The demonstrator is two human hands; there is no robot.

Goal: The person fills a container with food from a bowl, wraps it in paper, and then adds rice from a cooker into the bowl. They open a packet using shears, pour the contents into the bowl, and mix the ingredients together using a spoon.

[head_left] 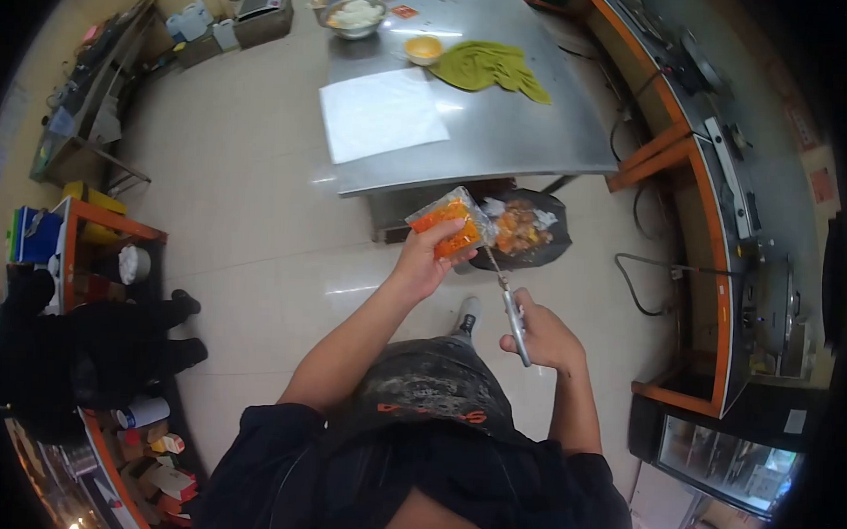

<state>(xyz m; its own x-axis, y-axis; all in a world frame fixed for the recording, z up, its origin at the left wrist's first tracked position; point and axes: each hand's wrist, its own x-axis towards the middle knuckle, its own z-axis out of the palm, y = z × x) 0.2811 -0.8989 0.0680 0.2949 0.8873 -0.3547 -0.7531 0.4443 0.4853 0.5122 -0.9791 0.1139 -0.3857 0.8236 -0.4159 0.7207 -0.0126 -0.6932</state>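
My left hand [425,263] is closed round a clear plastic packet [451,209] with bright orange contents, thumb on top. In my right hand [546,336] is a slim silver-handled tool [514,322]. The tool's thin metal end points up and left, reaching the packet's lower right edge; its exact kind cannot be made out. Just beyond the packet, a black bin bag [557,234] lies open on the floor, with food scraps [518,229] and crumpled plastic in it. Both hands are in front of the metal table [502,141], nearer to me than its front edge.
On the table are a white sheet [382,116], a green cloth [486,65], a bowl of yellow contents [424,48] and a metal bowl [356,18] of white food. Orange-framed counters [712,275] line the right; shelves [117,221] stand left. A dark-clothed person [94,351] is at left.
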